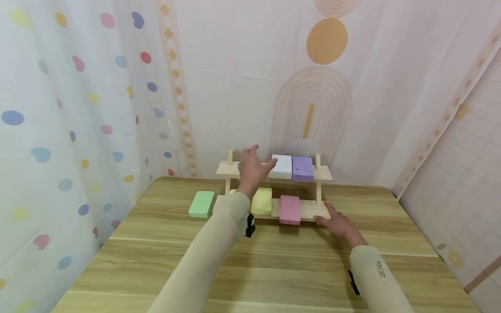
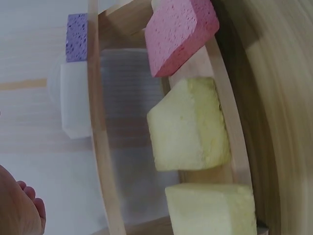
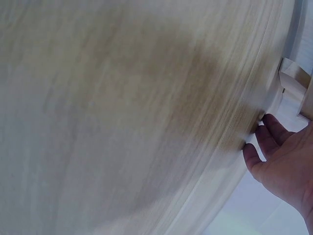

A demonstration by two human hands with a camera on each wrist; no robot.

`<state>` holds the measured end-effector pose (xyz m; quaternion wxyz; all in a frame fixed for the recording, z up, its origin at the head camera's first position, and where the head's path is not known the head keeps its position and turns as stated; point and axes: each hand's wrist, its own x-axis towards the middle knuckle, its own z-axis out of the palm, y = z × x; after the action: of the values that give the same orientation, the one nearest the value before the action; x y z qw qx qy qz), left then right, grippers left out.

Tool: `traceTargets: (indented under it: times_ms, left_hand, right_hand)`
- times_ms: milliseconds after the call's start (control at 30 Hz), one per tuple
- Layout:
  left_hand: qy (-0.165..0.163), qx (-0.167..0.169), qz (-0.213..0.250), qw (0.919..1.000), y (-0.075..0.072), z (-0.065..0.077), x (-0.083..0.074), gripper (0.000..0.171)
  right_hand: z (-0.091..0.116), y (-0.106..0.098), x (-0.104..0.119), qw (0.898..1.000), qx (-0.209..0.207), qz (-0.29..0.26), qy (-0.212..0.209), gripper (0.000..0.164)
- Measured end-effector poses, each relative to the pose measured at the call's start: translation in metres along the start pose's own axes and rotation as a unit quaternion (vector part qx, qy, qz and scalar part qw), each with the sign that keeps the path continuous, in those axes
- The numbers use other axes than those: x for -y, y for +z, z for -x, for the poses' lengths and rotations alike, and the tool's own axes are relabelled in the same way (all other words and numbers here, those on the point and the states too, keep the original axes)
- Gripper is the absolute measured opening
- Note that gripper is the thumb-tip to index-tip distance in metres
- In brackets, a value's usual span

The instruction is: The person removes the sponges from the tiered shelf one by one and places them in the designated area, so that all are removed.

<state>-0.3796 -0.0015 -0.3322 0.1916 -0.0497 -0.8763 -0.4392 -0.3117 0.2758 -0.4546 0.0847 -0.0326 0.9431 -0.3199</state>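
Observation:
My left hand (image 1: 252, 169) hovers at the upper shelf (image 1: 322, 172) of a small two-tier wooden rack, fingers spread and nothing visible in them. Just right of it, a white sponge (image 1: 282, 166) and a speckled purple sponge (image 1: 302, 168) sit side by side. On the lower shelf lie a pink sponge (image 1: 290, 210), jutting past the front edge, and a yellow sponge (image 1: 262, 201). A second yellow sponge (image 2: 210, 210) is mostly hidden by my left wrist in the head view. My right hand (image 1: 339, 223) touches the lower shelf's right end, thumb at the front.
On the wood-grain table (image 1: 285, 278), a light green sponge (image 1: 201, 204) lies left of the rack. Wooden uprights (image 1: 318, 193) join the two tiers. Behind and at the sides hang patterned curtains (image 1: 219, 87). Both wrists wear black straps.

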Motion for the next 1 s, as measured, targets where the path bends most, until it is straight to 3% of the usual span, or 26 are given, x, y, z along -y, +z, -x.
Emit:
traceTargets:
  times_ms: [233, 567, 1000]
  left_hand:
    - [-0.011, 0.010, -0.024, 0.9996, 0.019, 0.007, 0.002, 0.085]
    - [-0.032, -0.001, -0.037, 0.9988, 0.044, 0.017, 0.004, 0.087]
    - [-0.078, -0.013, -0.053, 0.9955, 0.057, 0.019, 0.008, 0.089]
  right_hand:
    - [0.004, 0.002, 0.004, 1.000, -0.001, -0.005, 0.000, 0.089]
    - [0.002, 0.007, 0.007, 1.000, -0.004, -0.010, 0.006, 0.089]
    - [0.003, 0.011, 0.011, 1.000, -0.010, -0.004, 0.013, 0.088]
